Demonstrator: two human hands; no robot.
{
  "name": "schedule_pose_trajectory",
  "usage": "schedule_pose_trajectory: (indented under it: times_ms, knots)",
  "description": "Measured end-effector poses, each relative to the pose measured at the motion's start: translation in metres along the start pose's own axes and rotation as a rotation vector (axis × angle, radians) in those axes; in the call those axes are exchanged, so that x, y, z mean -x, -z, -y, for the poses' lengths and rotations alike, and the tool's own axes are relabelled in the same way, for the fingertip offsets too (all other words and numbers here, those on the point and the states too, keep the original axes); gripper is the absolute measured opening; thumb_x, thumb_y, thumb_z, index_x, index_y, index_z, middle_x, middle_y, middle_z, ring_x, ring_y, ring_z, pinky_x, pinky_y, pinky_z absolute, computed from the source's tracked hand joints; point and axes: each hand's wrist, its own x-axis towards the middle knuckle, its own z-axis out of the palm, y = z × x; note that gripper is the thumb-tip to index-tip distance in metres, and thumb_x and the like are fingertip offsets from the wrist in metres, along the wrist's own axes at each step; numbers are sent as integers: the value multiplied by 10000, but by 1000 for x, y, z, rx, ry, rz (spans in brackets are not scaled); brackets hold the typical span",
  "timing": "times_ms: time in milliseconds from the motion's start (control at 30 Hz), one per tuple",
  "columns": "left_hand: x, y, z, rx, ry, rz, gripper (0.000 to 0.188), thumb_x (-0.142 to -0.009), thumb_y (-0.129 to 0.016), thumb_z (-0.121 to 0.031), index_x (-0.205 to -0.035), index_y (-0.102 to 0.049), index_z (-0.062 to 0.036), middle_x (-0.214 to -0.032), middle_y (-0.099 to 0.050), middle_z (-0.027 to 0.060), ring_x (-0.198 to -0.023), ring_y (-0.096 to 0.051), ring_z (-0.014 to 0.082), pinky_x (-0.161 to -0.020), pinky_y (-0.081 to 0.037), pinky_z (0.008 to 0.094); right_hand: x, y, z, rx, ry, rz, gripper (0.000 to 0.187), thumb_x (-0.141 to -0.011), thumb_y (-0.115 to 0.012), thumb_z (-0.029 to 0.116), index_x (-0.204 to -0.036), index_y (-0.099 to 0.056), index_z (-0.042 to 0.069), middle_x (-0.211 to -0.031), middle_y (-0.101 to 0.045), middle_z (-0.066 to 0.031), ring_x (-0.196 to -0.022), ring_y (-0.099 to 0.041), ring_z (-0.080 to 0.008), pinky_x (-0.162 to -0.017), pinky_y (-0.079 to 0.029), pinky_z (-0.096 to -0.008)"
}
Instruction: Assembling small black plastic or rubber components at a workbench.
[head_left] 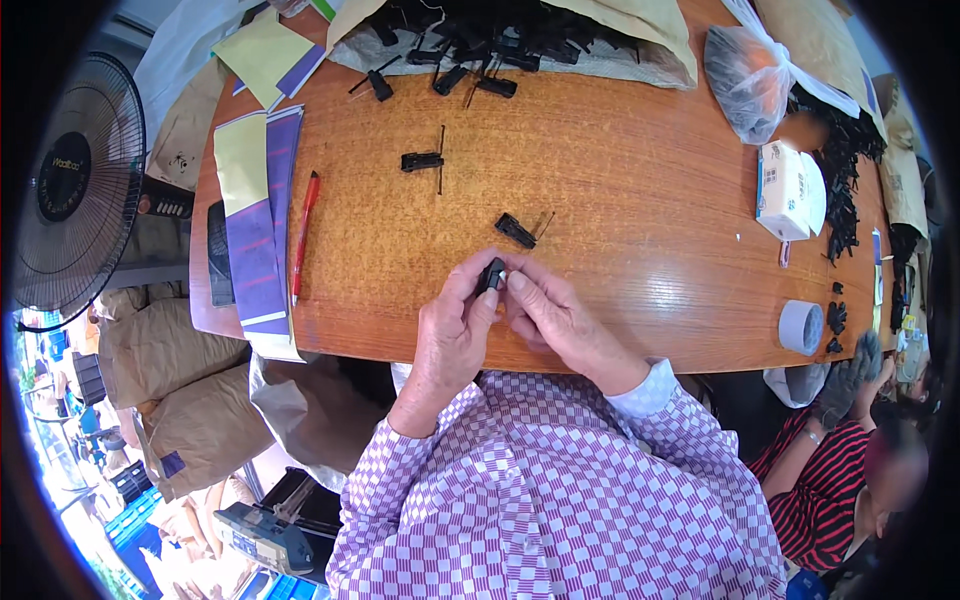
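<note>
Close to the table's near edge, my left hand point(458, 322) pinches a small black plastic part point(489, 275) between thumb and fingers. My right hand point(560, 312) meets it from the other side, thumb and fingers closed at the part's end. A tiny pale bit shows by the right thumb; what that hand grips is too small to name. Just beyond my hands lies a similar black part point(516, 230) with a thin rod sticking out. Farther off rests another black part point(421, 161) with a long thin rod across it.
A heap of black parts point(500, 45) spills from a paper sack at the far edge. To the left lie a red pen point(306, 235) and purple papers point(262, 220). At right are a tissue box point(785, 190) and tape roll point(801, 327). A co-worker's gloved hand point(850, 385) is nearby.
</note>
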Motion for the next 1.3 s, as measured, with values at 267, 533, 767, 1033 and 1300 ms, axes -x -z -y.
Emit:
schedule_pose_trajectory:
  times_ms: [267, 533, 767, 1033, 1300]
  knots:
    - [-7, -6, 1, -46, -60, -75, 332, -922, -510, -4, -1253, -508, -37, -1016, -642, 125, -954, -627, 164, -794, -503, 278, -7, -2, 0, 21, -36, -33, 356, -1012, -398, 293, -1298, -427, 83, -609, -360, 66, -482, -308, -22, -424, -219, -192]
    - [-6, -1, 1, -346, -192, -158, 337, -883, -549, 11, -1214, -541, -52, -1010, -642, 175, -890, -662, 253, -761, -524, 312, -16, -10, -9, 49, 61, -78, 324, -1000, -442, 260, -1277, -458, 94, -673, -423, 61, -542, -383, -18, -451, -292, -171]
    - [9, 0, 15, 14, -105, -153, 300, -929, -498, -17, -1225, -498, -68, -985, -623, 116, -896, -650, 211, -735, -529, 312, -20, 30, 14, 857, 495, 107, 380, -914, -584, 256, -1227, -494, 60, -731, -585, -46, -603, -555, -128, -539, -446, -271]
    - [18, 18, 20, 1049, 435, -133, 149, -958, -523, -248, -931, -526, -101, -819, -566, 72, -667, -558, 178, -571, -446, 254, -24, 54, 26, 1537, 343, -137, 228, -845, -632, 117, -1050, -547, 66, -839, -637, -171, -690, -633, -333, -560, -465, -382]
    - [18, 0, 7, 718, 288, -51, 414, -881, -626, -100, -1250, -443, -58, -944, -528, 39, -635, -499, 86, -485, -360, 186, 0, 20, 6, 836, 395, -103, 62, -902, -577, 81, -908, -534, 37, -641, -413, 8, -581, -421, -78, -531, -359, -240]
